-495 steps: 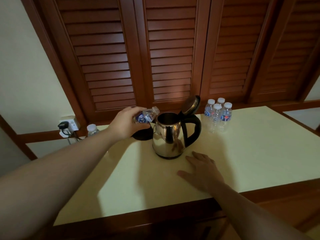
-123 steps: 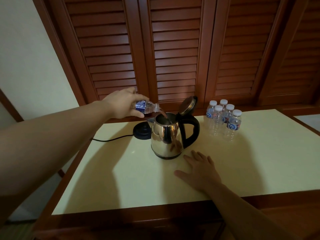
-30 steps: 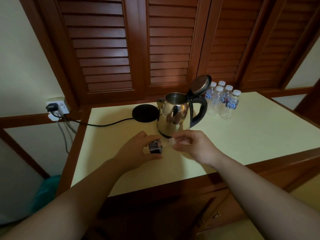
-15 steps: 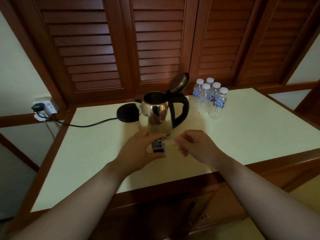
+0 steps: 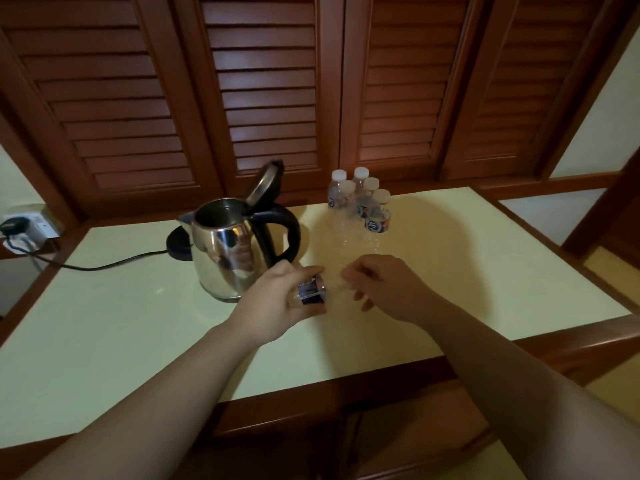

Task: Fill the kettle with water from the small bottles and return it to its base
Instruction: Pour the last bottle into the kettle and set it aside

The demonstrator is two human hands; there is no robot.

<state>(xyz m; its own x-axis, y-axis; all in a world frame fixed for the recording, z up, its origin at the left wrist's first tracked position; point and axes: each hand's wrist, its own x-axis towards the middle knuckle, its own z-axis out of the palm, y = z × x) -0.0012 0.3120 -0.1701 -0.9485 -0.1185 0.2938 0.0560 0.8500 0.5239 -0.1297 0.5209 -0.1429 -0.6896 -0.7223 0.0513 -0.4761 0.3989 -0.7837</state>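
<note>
A steel kettle (image 5: 228, 254) with a black handle stands on the pale tabletop (image 5: 121, 323), its lid tipped open. Its round black base (image 5: 176, 245) lies just behind it to the left, partly hidden. My left hand (image 5: 277, 306) holds a small clear bottle (image 5: 311, 291) with a blue label on its side, in front of the kettle. My right hand (image 5: 384, 289) pinches the neck end of that bottle; whether a cap is under the fingers is hidden. Several capped small bottles (image 5: 363, 206) stand grouped behind my right hand.
A black cord (image 5: 104, 265) runs from the base to a wall socket (image 5: 27, 230) at far left. Wooden louvred doors (image 5: 270, 98) close off the back. A raised wooden rim (image 5: 571, 344) edges the table at front and right.
Earlier my left hand poured the bottle into the kettle while my right hand lay flat on the table. Since then the bottle has come down in front of the kettle and both hands hold it.
</note>
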